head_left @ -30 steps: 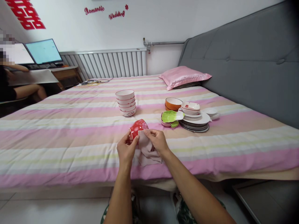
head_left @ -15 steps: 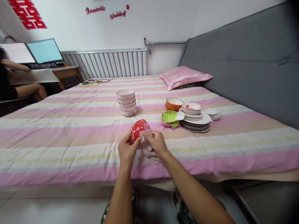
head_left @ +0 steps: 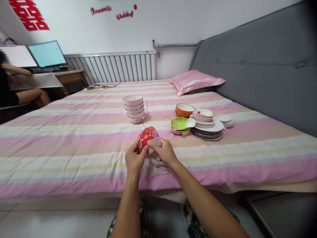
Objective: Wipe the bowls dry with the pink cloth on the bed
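My left hand (head_left: pixel 135 155) is closed on the rim of a red bowl (head_left: pixel 148 136) with a pale flower pattern, tilted on its side above the bed. My right hand (head_left: pixel 165 152) grips a pale pinkish cloth (head_left: pixel 155 142) against the bowl's near side; the rest of the cloth hangs below the fingers onto the bedspread. Just beyond the bowl stands a stack of several white bowls (head_left: pixel 135 109) with red rims. The inside of the red bowl is mostly hidden by my left fingers.
Right of my hands sit orange bowls (head_left: pixel 182 109), a green-and-white leaf-shaped dish (head_left: pixel 182 123) and stacked plates (head_left: pixel 215 125) with small dishes on top. Farther back lie a pink pillow (head_left: pixel 195 81) and cables (head_left: pixel 101 86). A person (head_left: pixel 15 79) sits at a desk with monitors, far left.
My right hand has shifted very slightly left along the bowl, and the cloth under its fingers is folded differently. The left hand and bowl stay almost in place.
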Available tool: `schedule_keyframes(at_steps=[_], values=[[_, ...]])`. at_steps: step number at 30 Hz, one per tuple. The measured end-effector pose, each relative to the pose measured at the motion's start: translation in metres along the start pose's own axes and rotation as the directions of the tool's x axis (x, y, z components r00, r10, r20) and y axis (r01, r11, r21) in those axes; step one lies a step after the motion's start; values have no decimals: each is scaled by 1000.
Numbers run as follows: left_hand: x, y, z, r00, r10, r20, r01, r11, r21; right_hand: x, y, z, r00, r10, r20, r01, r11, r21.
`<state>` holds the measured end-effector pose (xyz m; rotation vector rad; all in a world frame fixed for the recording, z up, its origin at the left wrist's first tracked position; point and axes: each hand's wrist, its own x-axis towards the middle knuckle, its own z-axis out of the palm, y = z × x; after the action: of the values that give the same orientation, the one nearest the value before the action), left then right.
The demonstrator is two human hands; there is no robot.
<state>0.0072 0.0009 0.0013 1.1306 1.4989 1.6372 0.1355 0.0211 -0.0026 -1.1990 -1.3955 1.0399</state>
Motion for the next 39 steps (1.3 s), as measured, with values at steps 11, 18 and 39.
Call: schedule_keyframes(at_steps=[11,18,39], values=[[1,-2,-2,1000,-30,2,30,998,-47,0,0,0,998,-59,-20,56,992,-109],[1,-2,-3,1000,-21,-3,21,999,-35,0,-1,1,998,-58,-29,53,987,-153],[4,3,-3,998,-50,-46,46,995,-93,-1,2,2,995,-87,46,95,973,-209]])
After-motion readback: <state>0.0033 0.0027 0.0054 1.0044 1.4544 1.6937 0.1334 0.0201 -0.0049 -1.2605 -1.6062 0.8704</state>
